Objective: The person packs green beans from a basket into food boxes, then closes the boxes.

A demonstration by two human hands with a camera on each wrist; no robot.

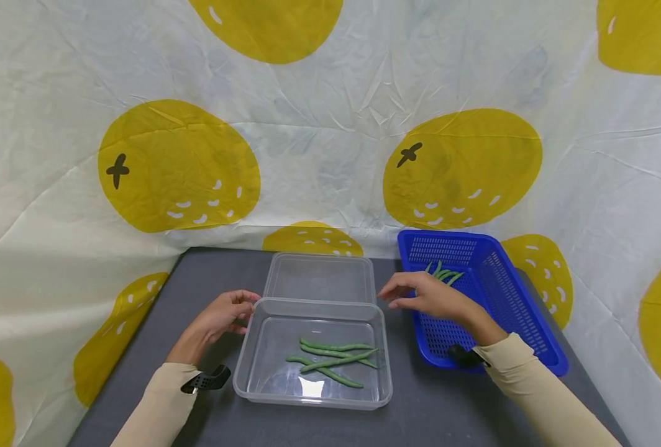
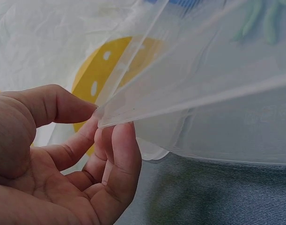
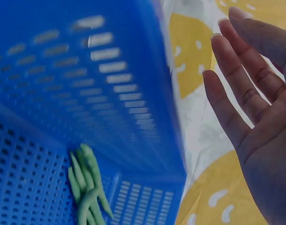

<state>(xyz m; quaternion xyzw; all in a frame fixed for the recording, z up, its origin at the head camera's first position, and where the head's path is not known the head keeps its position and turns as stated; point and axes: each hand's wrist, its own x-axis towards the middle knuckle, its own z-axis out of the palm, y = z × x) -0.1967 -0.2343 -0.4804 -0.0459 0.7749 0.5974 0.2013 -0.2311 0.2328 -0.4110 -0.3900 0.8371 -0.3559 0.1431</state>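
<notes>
A clear plastic container (image 1: 266,357) stands on the dark table, with several green beans (image 1: 336,362) lying crossed on its floor. My left hand (image 1: 227,315) is at its far left corner. In the left wrist view the thumb and fingers pinch the container's rim (image 2: 115,119) at that corner. My right hand (image 1: 430,299) hovers between the container and a blue basket (image 1: 523,292), its fingers loosely extended and holding nothing. More green beans (image 3: 89,183) lie in a bunch at one end of the basket, partly hidden by the right hand in the head view.
Behind the container lies a clear flat lid (image 1: 319,277) on the grey table (image 1: 215,273). A white cloth (image 1: 319,161) printed with yellow fruit hangs behind and at both sides. The basket sits near the table's right edge.
</notes>
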